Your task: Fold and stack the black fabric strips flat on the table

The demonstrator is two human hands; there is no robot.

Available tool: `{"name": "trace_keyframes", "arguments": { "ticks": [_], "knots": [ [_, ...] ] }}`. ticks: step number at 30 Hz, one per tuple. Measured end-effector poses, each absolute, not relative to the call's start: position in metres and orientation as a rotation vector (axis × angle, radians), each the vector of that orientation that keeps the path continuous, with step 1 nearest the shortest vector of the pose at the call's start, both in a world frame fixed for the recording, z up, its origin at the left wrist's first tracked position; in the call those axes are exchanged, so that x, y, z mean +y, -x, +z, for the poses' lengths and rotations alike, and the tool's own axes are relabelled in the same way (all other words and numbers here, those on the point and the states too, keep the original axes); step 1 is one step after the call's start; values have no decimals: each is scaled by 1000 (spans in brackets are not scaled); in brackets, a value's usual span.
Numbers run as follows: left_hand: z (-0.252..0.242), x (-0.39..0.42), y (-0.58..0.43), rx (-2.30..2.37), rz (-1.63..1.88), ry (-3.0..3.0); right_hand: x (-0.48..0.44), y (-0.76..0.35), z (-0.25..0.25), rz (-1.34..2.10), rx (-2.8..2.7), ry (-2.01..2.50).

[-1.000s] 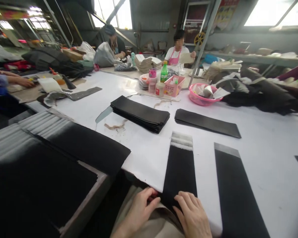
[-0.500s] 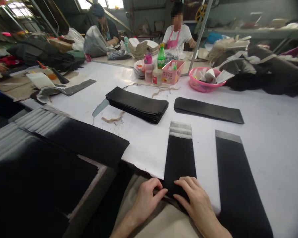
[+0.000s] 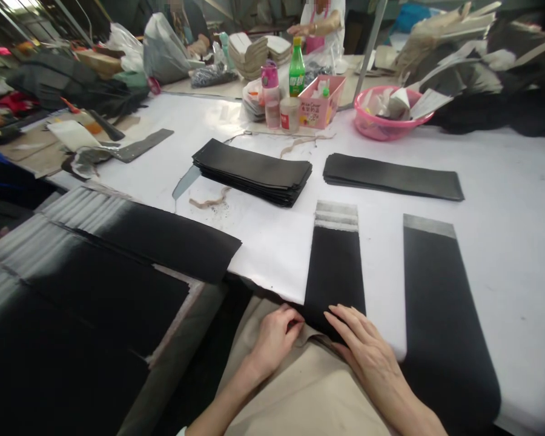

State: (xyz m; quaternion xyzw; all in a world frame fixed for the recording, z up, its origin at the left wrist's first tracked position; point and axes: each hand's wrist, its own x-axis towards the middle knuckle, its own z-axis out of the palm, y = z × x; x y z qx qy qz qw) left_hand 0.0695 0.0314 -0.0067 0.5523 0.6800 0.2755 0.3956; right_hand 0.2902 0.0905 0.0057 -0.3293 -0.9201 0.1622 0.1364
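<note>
A narrow stack of black strips (image 3: 335,266) with grey far ends lies on the white table (image 3: 504,181), its near end hanging over the front edge. My left hand (image 3: 276,339) curls its fingers at that near end, by the left corner. Flat on the same end, at its right side, rests my right hand (image 3: 367,351) with fingers spread. A second black strip (image 3: 440,315) lies parallel just to the right. Whether my left hand pinches a strip is unclear.
Two piles of black pieces (image 3: 254,171) (image 3: 390,175) lie farther out. Large black sheets (image 3: 95,284) overlap at the left. A pink basket (image 3: 388,112), a pink box (image 3: 322,103), bottles (image 3: 296,71) and other people stand at the far side.
The view has tilted down, so the table sits higher in frame. Both hands stay at the near end of the strip stack; my right hand has flattened out over it.
</note>
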Motion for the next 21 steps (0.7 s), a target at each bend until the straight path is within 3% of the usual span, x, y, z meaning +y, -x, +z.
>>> {"name": "trace_keyframes", "arguments": {
  "ticks": [21],
  "knots": [
    [-49, 36, -73, 1754, 666, -1138, 88, -293, -11, 427, -2637, 974]
  ]
}}
